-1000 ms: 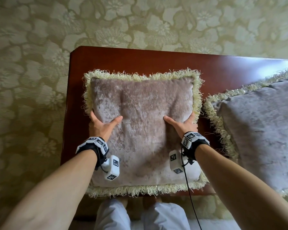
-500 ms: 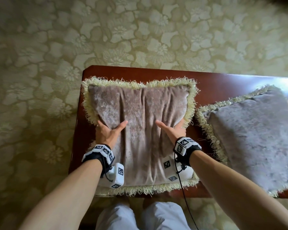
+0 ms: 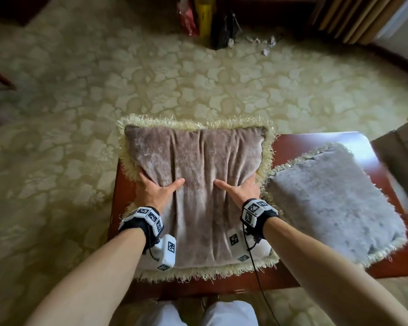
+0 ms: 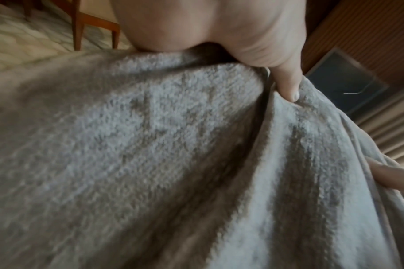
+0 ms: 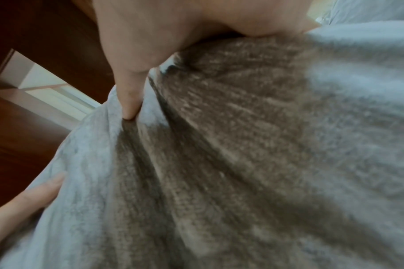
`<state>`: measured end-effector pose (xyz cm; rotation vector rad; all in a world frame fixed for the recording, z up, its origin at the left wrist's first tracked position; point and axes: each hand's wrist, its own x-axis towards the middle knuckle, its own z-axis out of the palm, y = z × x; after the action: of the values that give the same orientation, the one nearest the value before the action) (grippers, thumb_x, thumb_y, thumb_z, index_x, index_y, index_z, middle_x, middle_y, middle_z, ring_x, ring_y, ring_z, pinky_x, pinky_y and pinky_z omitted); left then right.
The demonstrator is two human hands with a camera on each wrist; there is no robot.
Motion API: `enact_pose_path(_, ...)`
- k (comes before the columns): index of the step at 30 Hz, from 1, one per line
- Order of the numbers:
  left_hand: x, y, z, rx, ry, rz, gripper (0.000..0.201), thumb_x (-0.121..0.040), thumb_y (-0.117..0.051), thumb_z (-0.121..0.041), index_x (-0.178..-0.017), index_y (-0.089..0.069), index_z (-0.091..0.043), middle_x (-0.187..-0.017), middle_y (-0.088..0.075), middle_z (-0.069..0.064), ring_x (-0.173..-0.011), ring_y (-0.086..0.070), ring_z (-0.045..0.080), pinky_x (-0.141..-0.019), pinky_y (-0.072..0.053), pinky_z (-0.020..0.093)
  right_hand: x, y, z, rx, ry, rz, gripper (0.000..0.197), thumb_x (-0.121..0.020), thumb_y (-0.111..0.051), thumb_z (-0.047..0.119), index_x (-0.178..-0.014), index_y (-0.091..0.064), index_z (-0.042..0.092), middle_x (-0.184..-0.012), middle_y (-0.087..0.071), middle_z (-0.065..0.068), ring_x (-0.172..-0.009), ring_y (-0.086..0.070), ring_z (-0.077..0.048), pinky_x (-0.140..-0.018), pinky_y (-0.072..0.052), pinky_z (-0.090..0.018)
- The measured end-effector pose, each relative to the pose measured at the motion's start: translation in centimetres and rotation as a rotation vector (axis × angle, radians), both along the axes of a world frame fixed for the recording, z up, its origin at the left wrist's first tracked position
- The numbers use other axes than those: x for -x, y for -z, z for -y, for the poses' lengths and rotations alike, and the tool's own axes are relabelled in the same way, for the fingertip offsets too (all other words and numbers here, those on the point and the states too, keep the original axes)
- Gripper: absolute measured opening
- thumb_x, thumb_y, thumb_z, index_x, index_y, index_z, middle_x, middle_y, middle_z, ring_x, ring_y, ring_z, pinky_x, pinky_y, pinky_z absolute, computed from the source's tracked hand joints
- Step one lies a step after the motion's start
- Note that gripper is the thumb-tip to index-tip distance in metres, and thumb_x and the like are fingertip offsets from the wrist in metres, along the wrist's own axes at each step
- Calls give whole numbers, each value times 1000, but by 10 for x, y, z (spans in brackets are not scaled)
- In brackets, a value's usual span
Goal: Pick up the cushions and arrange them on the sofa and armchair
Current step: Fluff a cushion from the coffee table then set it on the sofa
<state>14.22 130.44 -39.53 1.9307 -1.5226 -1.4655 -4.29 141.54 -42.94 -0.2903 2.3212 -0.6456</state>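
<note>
A pinkish-brown velvet cushion [image 3: 196, 170] with a cream fringe is held over the left end of the dark red wooden table [image 3: 316, 143]. Its far edge hangs past the table's far side. My left hand [image 3: 158, 191] grips its left side and my right hand [image 3: 242, 191] grips its right side. Both thumbs lie on top, and the fingers are hidden round the edges. The squeezed fabric shows long folds. In the left wrist view the thumb [image 4: 286, 85] digs into the cushion [image 4: 150, 145]. In the right wrist view the thumb [image 5: 129, 98] presses into the cushion [image 5: 265, 145]. A second, greyer cushion [image 3: 335, 198] lies flat on the table's right half.
Cream floral carpet [image 3: 174, 78] surrounds the table. Red, yellow and dark bags [image 3: 205, 17] stand at the far wall, with curtains [image 3: 353, 17] to their right. A wooden chair leg [image 3: 0, 78] shows at the left. A blurred grey-brown piece of furniture [image 3: 403, 161] stands at the right.
Both hands have squeezed inward, bunching the cushion into folds, and it has risen toward the table's far edge. My head has tipped up, so more floor shows.
</note>
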Motion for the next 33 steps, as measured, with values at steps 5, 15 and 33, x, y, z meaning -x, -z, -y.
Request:
enact_pose_path(5, 10, -40, 2, 63, 120, -66, 125, -76, -83, -35, -155, 10, -7, -162, -13, 17, -147, -21, 31, -117, -15, 35, -3, -46, -21, -20, 107, -60, 147, -52, -71, 84, -156, 7, 15, -153, -27, -26, -142, -30, -40, -113, -33, -52)
enact_pose_path(15, 36, -115, -23, 326, 474, -73, 131, -61, -84, -61, -155, -10, -9, -151, -37, 22, -134, -43, 39, -110, -32, 44, -26, -126, -98, 33, 456, -158, 143, -59, -70, 81, -155, 13, 13, -157, -19, -22, -144, -24, -38, -117, -24, -53)
enact_pose_path(33, 131, -159, -243, 341, 1072, -215, 134, -64, -80, -65, -156, 2, -12, -155, -31, 22, -138, -38, 39, -114, -31, 44, -63, -192, -361, 174, 1094, -360, 144, -32, -70, 86, -148, -29, 11, -138, -50, -16, -125, -50, -35, -108, -40, -45)
